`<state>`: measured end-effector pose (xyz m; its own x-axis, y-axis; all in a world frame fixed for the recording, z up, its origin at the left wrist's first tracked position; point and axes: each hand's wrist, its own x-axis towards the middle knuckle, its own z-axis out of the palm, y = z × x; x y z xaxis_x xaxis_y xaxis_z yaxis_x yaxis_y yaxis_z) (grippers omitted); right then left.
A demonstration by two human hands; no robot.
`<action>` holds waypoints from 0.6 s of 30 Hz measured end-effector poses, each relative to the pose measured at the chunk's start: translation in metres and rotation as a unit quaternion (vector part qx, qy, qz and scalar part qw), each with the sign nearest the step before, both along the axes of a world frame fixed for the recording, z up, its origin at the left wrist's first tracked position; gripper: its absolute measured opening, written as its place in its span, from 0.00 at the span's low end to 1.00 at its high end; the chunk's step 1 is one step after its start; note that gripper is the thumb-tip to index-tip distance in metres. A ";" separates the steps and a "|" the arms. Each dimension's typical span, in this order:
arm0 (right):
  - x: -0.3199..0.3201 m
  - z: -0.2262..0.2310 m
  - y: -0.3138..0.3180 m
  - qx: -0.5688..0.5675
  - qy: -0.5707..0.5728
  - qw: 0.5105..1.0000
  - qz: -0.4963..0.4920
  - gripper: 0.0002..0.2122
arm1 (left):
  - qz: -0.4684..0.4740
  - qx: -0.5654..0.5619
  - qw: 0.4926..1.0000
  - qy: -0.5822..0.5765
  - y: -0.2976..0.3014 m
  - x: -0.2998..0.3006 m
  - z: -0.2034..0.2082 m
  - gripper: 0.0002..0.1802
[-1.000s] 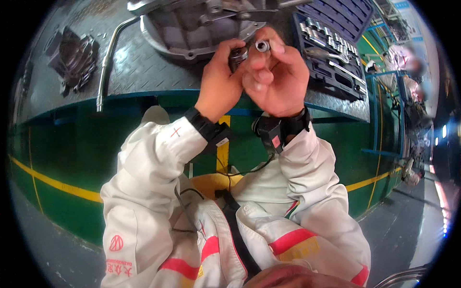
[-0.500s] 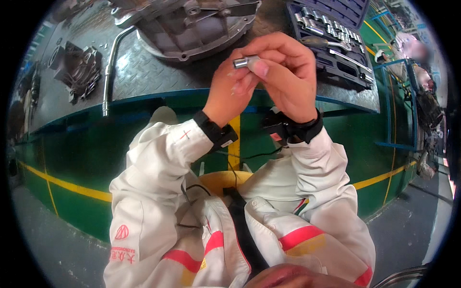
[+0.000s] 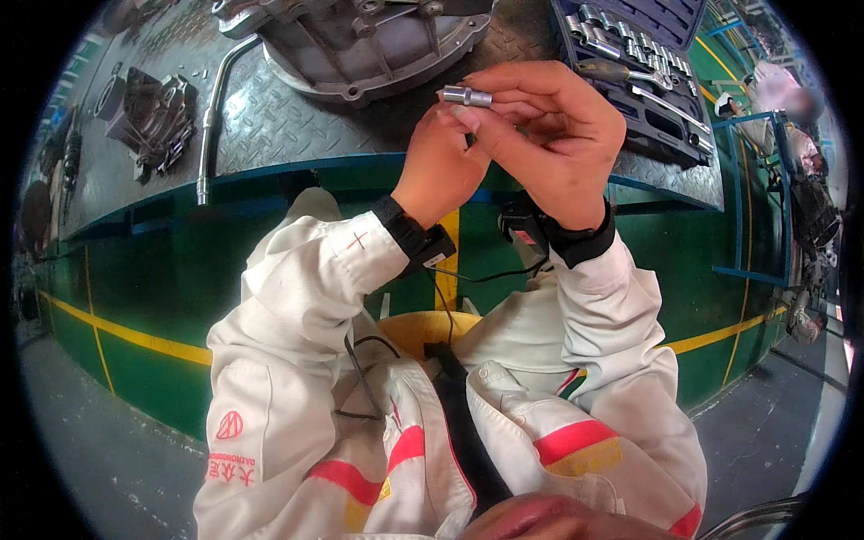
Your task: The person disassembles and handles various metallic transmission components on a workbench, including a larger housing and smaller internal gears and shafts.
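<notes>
Clamping steel socket (image 3: 467, 96) in right hand (image 3: 567, 139) at twelve o'clock; left hand (image 3: 441, 171) is sitting at socket's seven o'clock, grip hidden, cannot tell; socket is sitting outside open case (image 3: 655, 11), no tool visibly attached; ratchet (image 3: 637, 77) is lying unhandled inside case, three o'clock from socket.

The socket (image 3: 467, 96) is silver, the tabletop (image 3: 360, 137) diamond-patterned grey, the far right toolbox (image 3: 664, 16) dark blue, the floor (image 3: 153, 396) yellow-striped green.
</notes>
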<state>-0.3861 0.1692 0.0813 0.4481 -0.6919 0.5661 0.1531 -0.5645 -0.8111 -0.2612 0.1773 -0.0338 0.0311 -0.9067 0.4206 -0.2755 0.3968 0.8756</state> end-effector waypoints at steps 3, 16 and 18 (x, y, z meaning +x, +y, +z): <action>0.003 -0.005 0.000 0.017 -0.031 0.999 -0.016 0.14 | -0.013 0.024 0.999 0.026 0.002 0.000 0.000 0.10; 0.003 -0.002 0.005 -0.002 0.005 0.999 -0.036 0.12 | 0.011 -0.016 0.999 -0.031 -0.001 0.008 -0.002 0.12; -0.001 -0.004 0.004 0.013 -0.016 0.999 -0.038 0.12 | 0.015 -0.062 0.995 -0.071 -0.004 0.004 0.001 0.13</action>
